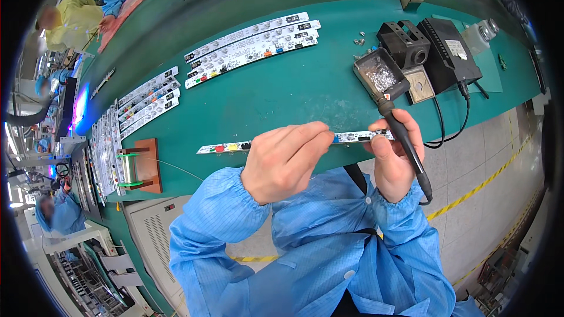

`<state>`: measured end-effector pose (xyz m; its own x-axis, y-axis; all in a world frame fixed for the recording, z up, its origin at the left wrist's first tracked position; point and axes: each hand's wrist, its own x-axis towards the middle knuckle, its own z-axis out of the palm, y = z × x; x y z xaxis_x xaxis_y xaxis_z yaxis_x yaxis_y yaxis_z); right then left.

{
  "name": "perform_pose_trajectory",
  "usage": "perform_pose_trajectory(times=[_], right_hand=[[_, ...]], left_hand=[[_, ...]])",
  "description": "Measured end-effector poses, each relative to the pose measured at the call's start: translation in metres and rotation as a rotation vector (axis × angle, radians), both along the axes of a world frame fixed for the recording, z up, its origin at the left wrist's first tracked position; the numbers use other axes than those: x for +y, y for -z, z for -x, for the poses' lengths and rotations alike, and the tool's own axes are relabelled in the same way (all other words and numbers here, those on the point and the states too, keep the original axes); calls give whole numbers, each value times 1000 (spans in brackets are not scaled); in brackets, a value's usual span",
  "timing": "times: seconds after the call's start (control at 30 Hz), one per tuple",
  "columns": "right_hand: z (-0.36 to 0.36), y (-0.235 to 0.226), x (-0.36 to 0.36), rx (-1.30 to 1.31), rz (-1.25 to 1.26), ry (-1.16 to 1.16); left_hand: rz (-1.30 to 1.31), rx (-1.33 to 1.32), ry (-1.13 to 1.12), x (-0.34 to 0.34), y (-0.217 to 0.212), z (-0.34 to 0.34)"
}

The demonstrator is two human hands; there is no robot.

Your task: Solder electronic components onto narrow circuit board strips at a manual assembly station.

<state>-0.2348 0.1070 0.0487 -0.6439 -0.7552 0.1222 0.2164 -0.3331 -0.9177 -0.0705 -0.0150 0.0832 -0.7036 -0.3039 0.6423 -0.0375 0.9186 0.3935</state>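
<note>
A long narrow white circuit strip (pixel 226 148) with small coloured parts is held level above the near edge of the green bench (pixel 276 88). My left hand (pixel 285 161) pinches its middle with thumb and fingertips. My right hand (pixel 396 155) grips the strip's right end and also holds a black soldering iron (pixel 405 147), its tip pointing up toward the solder-waste tin (pixel 380 74). Both forearms are in blue sleeves.
Several more white strips (pixel 252 44) lie on the bench, with stacks (pixel 147 100) at the left. A solder wire spool on a wooden stand (pixel 141 167) sits at the left. A black soldering station (pixel 449 53) and iron holder (pixel 405 44) stand at the right. Other workers sit at the far left.
</note>
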Motion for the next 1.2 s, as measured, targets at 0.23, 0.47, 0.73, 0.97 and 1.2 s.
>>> perform_pose_trajectory(times=[0.23, 0.47, 0.73, 0.97, 1.2], right_hand=[[-1, -11, 5, -16, 2, -28], [-7, -19, 14, 110, 58, -20], [-10, -36, 24, 210, 85, -46], [-10, -36, 28, 243, 107, -94], [14, -28, 38, 877, 286, 131]], left_hand=[[-160, -99, 52, 4, -17, -5], [10, 31, 80, 12, -20, -13], [-17, 121, 75, 20, -24, -18], [17, 67, 56, 33, -31, -27], [-1380, -6, -67, 30, -42, -39]])
